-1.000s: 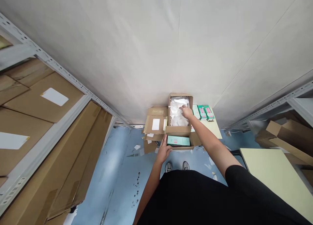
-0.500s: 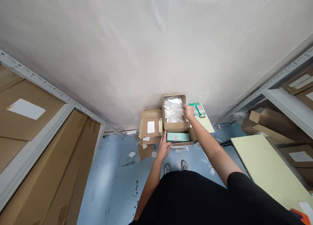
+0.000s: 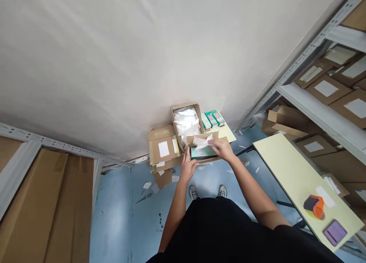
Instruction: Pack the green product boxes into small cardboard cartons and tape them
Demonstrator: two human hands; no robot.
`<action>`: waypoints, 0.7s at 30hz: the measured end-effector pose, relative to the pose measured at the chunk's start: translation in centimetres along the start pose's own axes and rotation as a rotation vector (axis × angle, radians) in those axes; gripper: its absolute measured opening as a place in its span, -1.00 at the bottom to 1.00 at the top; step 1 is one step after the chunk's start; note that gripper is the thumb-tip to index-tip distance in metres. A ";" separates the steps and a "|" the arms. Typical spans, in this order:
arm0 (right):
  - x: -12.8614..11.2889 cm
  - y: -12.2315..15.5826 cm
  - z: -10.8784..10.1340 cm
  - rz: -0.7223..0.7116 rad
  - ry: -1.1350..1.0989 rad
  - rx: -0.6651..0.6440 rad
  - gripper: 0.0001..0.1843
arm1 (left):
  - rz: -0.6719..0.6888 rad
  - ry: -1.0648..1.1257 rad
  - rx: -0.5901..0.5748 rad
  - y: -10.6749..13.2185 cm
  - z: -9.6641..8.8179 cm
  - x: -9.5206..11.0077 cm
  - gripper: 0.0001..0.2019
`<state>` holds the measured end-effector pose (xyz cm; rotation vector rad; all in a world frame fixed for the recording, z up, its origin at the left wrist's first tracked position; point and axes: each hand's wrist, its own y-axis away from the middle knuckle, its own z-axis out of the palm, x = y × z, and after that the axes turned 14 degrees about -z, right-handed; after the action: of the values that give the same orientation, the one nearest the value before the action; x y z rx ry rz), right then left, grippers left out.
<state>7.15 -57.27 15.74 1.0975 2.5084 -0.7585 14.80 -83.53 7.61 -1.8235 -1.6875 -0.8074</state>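
My left hand (image 3: 187,167) grips the left edge of a small open cardboard box (image 3: 203,160) that holds a teal packet (image 3: 202,152). Just above that packet, my right hand (image 3: 222,148) pinches a white plastic bag (image 3: 201,142). Behind stands a taller open carton (image 3: 183,107) filled with several white bags (image 3: 186,122). Both hands are closed on what they hold.
Green and pink packets (image 3: 212,119) lie on a pale yellow table (image 3: 225,133) by the wall. A longer yellow table (image 3: 297,179) on my right carries an orange tape dispenser (image 3: 314,206) and a purple pad (image 3: 334,232). Metal shelves with cartons (image 3: 328,87) flank both sides. Flat boxes (image 3: 162,148) lie on the blue floor.
My right hand has left the tall carton and come down over the small box with a white bag in it. The view has swung to the right. My left hand stays on the box.
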 end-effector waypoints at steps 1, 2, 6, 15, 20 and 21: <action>-0.3 1.7 -0.2 -0.005 -0.023 -0.066 -0.50 | 0.012 -0.005 -0.013 -0.3 0.3 0.5 -0.86; -0.5 3.2 -0.6 0.014 -0.033 -0.105 -0.39 | 0.021 -0.014 -0.026 -0.7 0.7 1.1 -0.86; 0.0 8.6 -3.2 0.166 -0.009 -0.038 -0.24 | 0.066 -0.059 -0.085 -2.7 3.5 4.0 -0.91; 5.1 22.6 -12.1 0.350 0.089 0.278 -0.39 | 0.345 -0.149 -0.213 -4.6 16.0 16.5 -0.92; 7.0 32.7 -16.7 0.483 0.159 0.445 -0.42 | 0.501 -0.158 -0.370 -3.8 25.1 24.5 -0.88; 7.2 34.7 -17.6 0.517 0.178 0.472 -0.42 | 0.528 -0.156 -0.403 -3.6 26.8 26.0 -0.90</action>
<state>27.18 -23.18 14.75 1.9446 2.0563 -1.1539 14.37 -46.02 8.10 -2.5120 -1.0785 -0.8226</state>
